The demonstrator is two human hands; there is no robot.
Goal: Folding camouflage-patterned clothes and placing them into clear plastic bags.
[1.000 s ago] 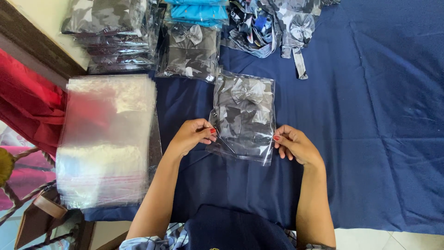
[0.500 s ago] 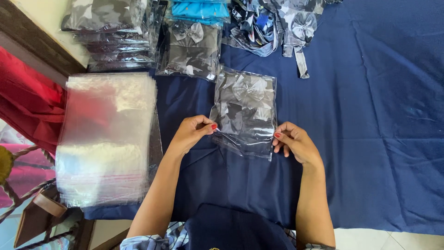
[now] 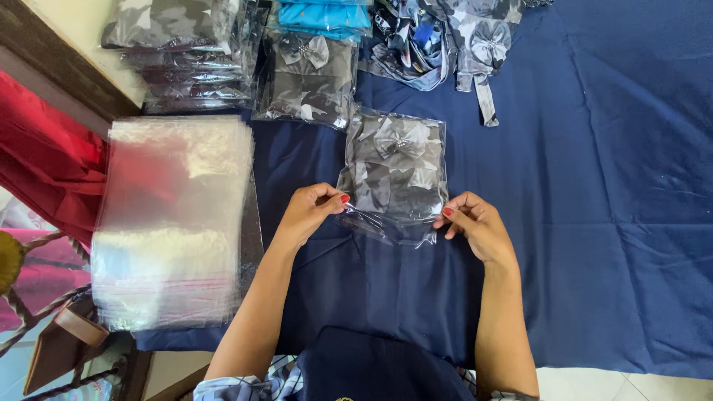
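Both hands are working at the near middle of the desk (image 3: 609, 223), which a dark blue cloth is covering. The left hand (image 3: 308, 212) is pinching the near left corner of a clear bag (image 3: 397, 174) holding a grey patterned garment with a bow; the right hand (image 3: 475, 226) is pinching its near right corner. Both sets of fingers are clenching on the plastic. A stack of empty clear bags (image 3: 174, 215) is lying along the left edge, and packed bags (image 3: 304, 78) are sitting toward the far edge.
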